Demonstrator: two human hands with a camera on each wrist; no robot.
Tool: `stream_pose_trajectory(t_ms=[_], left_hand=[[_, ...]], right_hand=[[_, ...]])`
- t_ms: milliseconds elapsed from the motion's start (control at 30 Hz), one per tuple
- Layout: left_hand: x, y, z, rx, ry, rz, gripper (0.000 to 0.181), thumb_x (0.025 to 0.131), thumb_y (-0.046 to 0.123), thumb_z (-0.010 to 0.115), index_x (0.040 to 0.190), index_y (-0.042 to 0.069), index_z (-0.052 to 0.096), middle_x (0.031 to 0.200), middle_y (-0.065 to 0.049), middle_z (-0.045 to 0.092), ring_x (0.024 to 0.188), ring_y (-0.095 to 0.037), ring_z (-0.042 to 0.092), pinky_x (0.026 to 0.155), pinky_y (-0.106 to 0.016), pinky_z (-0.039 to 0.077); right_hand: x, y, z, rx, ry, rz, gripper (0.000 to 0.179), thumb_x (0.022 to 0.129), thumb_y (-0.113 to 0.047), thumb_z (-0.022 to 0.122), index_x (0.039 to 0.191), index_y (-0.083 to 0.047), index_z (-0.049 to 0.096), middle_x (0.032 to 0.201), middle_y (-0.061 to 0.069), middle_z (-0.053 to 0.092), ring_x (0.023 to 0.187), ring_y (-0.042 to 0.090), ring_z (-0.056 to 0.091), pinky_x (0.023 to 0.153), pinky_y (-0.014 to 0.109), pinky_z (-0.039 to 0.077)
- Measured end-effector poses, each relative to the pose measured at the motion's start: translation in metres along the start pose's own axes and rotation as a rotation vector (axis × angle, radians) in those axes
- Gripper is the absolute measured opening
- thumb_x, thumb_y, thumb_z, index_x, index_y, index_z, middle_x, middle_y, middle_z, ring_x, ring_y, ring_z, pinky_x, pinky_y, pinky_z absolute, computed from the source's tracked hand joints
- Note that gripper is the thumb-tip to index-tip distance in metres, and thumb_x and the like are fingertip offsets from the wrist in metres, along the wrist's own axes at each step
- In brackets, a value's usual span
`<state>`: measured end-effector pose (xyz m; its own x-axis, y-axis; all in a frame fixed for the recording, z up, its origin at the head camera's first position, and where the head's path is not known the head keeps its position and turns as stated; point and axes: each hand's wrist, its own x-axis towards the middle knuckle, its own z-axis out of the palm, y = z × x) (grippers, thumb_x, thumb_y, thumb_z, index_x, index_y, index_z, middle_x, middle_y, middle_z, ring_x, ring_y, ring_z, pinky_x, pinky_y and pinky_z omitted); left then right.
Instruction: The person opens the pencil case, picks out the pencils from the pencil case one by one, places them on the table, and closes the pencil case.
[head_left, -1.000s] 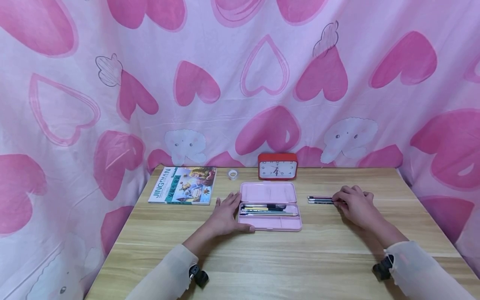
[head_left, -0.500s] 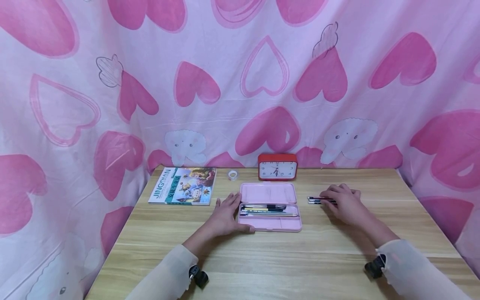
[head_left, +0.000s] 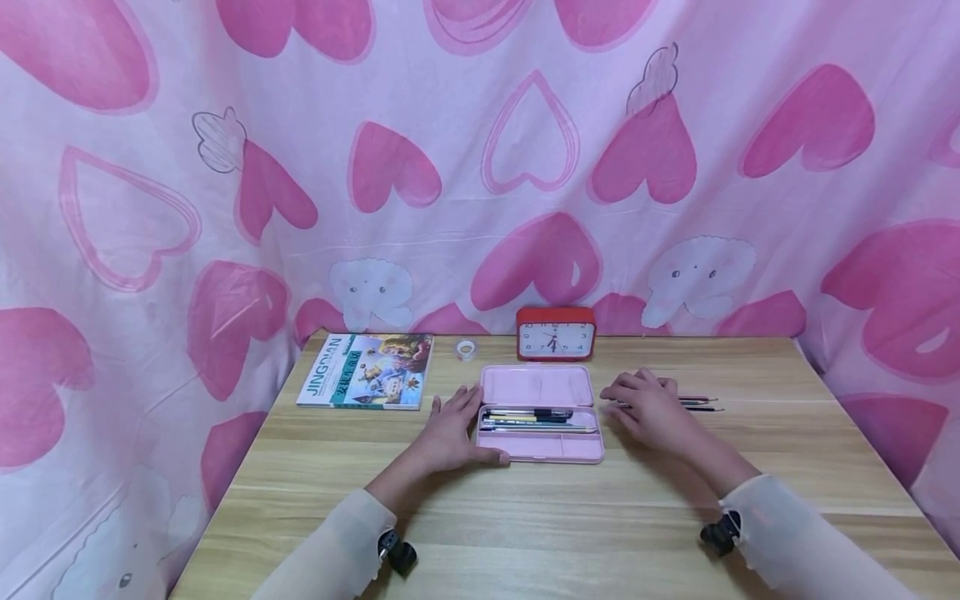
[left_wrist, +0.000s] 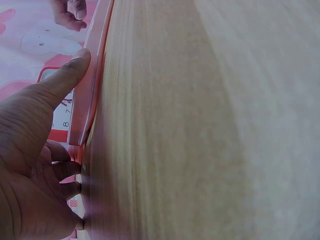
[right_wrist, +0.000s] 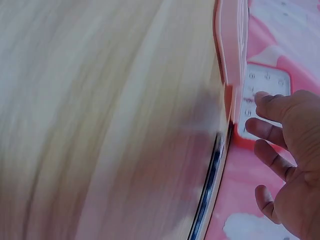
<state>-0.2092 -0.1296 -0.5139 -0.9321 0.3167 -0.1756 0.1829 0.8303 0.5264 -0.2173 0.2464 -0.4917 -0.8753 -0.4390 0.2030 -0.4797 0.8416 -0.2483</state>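
An open pink pencil case (head_left: 581, 447) lies mid-table, with several pens and pencils (head_left: 536, 419) in its long compartment. My left hand (head_left: 450, 429) spans its left end with fingers spread; the thumb rests at the front edge, as the pink wall (left_wrist: 91, 90) in the left wrist view shows. To the right of the case my right hand (head_left: 648, 406) hovers over a few loose pencils (head_left: 699, 403), whose ends stick out to its right. In the right wrist view those dark pencils (right_wrist: 207, 182) lie on the table, apart from the loosely bent fingers (right_wrist: 267, 131).
Behind the case stands a red alarm clock (head_left: 555, 333). A roll of tape (head_left: 466, 349) sits to the clock's left, and a picture book (head_left: 366, 372) lies farther left. A pink heart-print curtain (head_left: 420, 233) hangs behind the wooden table (head_left: 525, 525).
My right hand has moved left along the loose pencils toward the case, uncovering their right ends and covering their left ends. The left hand and the case stay put.
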Motion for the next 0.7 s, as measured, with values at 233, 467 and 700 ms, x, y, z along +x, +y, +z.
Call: stream_pose_trajectory(t_ms=[233,467,700], left_hand=[[0.000,-0.001,0.000,0.008,-0.002,-0.007,0.137,0.074,0.078,0.091,0.178,0.019,0.023,0.186,-0.002,0.024,0.176,-0.030,0.011,0.142,-0.062,-0.002],[0.001,-0.002,0.001,0.008,-0.001,-0.003,0.138,0.074,0.078,0.090,0.178,0.017,0.023,0.186,-0.002,0.023,0.176,-0.030,0.011,0.142,-0.061,-0.002],[0.000,-0.001,0.000,0.006,-0.002,0.000,0.138,0.074,0.078,0.090,0.178,0.017,0.023,0.186,-0.002,0.023,0.176,-0.030,0.011,0.142,-0.062,-0.002]], right_hand=[[0.006,-0.018,0.006,0.025,-0.064,-0.022,0.025,0.101,-0.021,0.083,0.126,-0.022,0.084,0.127,0.004,0.077,0.115,0.026,0.059,0.091,0.054,0.043],[0.008,-0.025,0.012,0.071,-0.077,-0.034,0.022,0.101,-0.022,0.083,0.123,-0.027,0.085,0.119,-0.006,0.071,0.109,0.018,0.053,0.092,0.046,0.039],[0.009,-0.031,0.017,0.077,-0.098,-0.074,0.023,0.099,-0.020,0.085,0.122,-0.023,0.086,0.114,-0.007,0.075,0.102,0.015,0.051,0.087,0.038,0.035]])
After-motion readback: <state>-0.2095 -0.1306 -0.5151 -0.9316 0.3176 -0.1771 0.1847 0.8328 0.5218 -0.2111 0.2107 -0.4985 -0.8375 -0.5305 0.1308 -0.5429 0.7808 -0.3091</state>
